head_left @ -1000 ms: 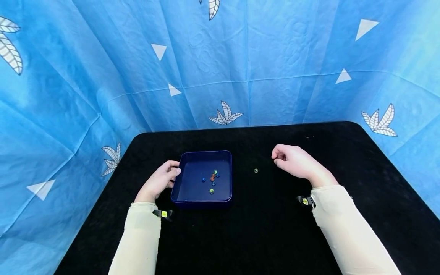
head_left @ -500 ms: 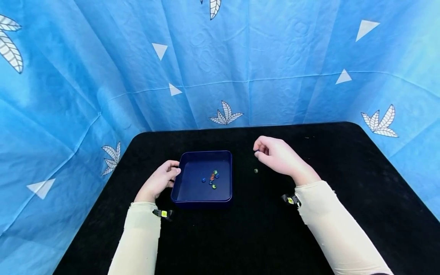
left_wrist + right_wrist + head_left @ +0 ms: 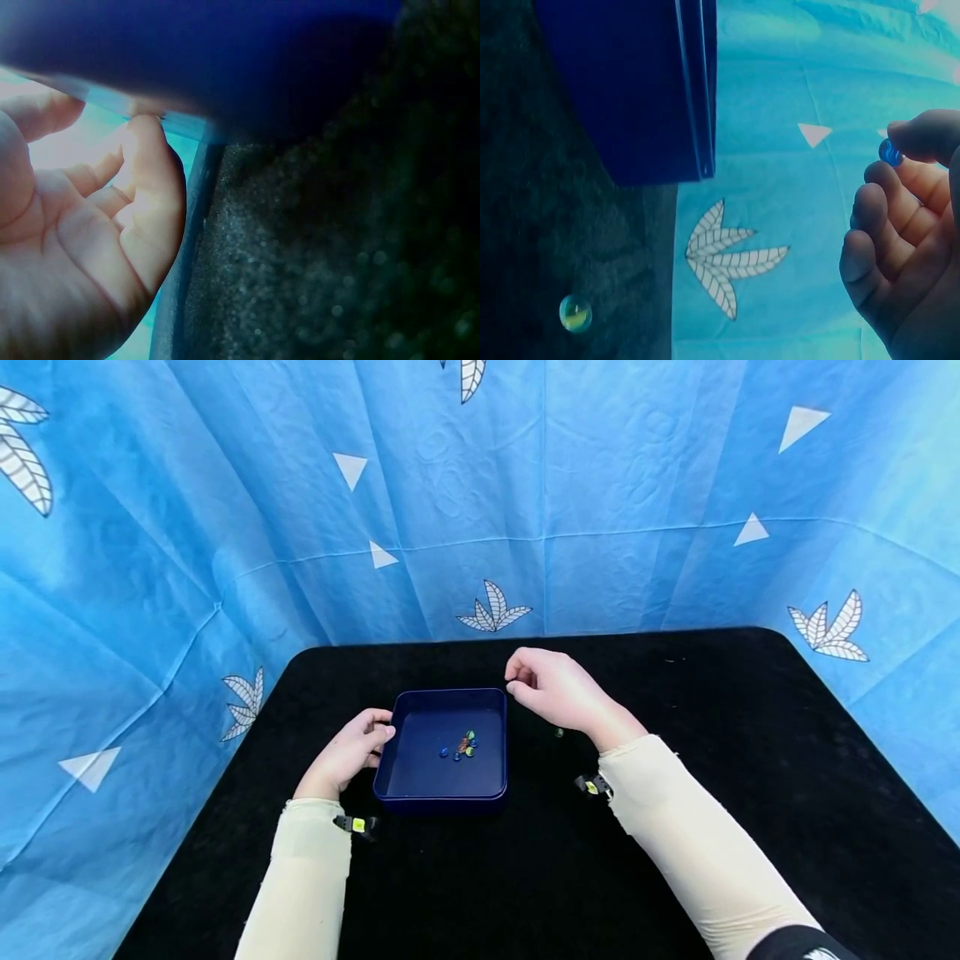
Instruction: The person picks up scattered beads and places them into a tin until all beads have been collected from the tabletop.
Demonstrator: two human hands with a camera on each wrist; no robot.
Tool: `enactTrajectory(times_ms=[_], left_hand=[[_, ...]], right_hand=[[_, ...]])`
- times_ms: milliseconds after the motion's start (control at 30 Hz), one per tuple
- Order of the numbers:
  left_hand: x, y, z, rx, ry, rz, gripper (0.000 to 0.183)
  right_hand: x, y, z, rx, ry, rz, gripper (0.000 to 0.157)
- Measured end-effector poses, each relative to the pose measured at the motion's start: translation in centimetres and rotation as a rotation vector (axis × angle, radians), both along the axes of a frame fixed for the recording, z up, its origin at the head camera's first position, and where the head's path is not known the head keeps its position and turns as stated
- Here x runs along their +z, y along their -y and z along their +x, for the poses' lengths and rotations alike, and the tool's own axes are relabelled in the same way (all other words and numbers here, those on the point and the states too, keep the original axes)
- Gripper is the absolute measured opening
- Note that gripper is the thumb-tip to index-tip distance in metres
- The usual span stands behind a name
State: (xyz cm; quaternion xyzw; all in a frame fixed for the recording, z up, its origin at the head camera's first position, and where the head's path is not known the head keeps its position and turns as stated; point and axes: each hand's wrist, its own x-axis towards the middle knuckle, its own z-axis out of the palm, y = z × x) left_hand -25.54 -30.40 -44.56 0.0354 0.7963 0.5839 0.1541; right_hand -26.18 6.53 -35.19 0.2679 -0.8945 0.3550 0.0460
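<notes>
A square navy tray (image 3: 420,777) stands on the black table, with several small blue, green and orange glass marbles (image 3: 457,757) grouped on its floor. My left hand (image 3: 348,753) holds the tray's left edge, thumb at the rim and the other fingers along the outer wall. At the tray's far right corner hangs my right hand (image 3: 558,689). It pinches a blue marble (image 3: 890,152) between thumb and index finger, as the right wrist view shows; in the head view that marble is hidden. A clear marble with a yellow-green core (image 3: 575,313) lies on the table below the right hand.
The black cloth-covered table (image 3: 600,877) extends around the tray on all sides. A blue curtain (image 3: 615,485) with leaf and triangle prints closes off the back and both sides.
My right hand has moved left from over the table to the tray's right edge. A green marble in the tray has rolled back toward the others. The left hand has stayed put.
</notes>
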Motion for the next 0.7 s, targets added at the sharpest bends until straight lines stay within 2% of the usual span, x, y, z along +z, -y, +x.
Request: enactTrajectory(times_ms=[367,700], left_hand=[[0.0,0.1,0.0,0.001,-0.008,-0.006,0.044],[0.1,-0.1,0.0,0.003,0.006,-0.021,0.043]], right_hand=[[0.1,2.7,-0.6,0.075,-0.015,0.070,0.004],[0.6,4.2,-0.7,0.098,-0.024,0.116,0.008]])
